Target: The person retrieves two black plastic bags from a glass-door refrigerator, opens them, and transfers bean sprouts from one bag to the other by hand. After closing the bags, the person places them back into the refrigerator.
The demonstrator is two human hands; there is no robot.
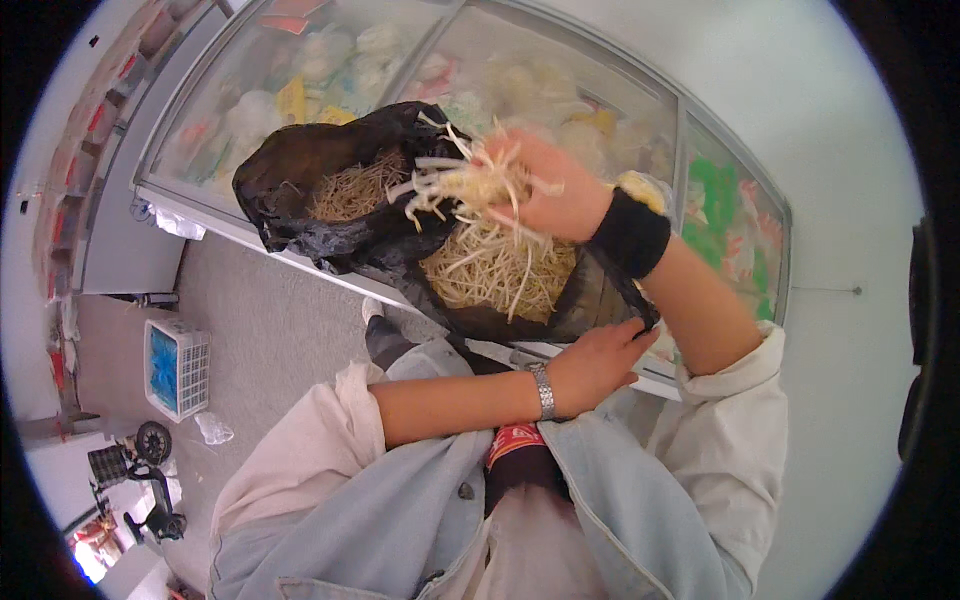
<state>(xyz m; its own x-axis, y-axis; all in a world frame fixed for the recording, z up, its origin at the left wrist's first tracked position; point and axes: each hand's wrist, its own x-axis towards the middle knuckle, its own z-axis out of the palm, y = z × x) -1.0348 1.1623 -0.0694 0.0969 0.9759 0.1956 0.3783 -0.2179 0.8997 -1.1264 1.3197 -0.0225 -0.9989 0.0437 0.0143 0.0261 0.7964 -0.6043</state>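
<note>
My right hand (559, 184), with a black wristband, holds a bunch of pale bean sprouts (469, 184) above an open black plastic bag (600, 296). Some sprouts stick out past the fingers, and the hand is slightly blurred. Beneath it, a heap of bean sprouts (499, 274) fills part of this bag. My left hand (604, 360), wearing a metal watch, pinches the bag's rim at its right side. Left of the heap stands another black plastic bag (277, 169) with thin brownish strands (360, 186) inside; whether the two bags are joined I cannot tell.
The bags rest on the glass lid of a chest freezer (517, 37) holding bagged goods. A white plastic crate (193, 371) with something blue inside stands on the grey floor at left. Beyond it are a wheeled scooter (154, 480) and shelves (71, 172) along the left.
</note>
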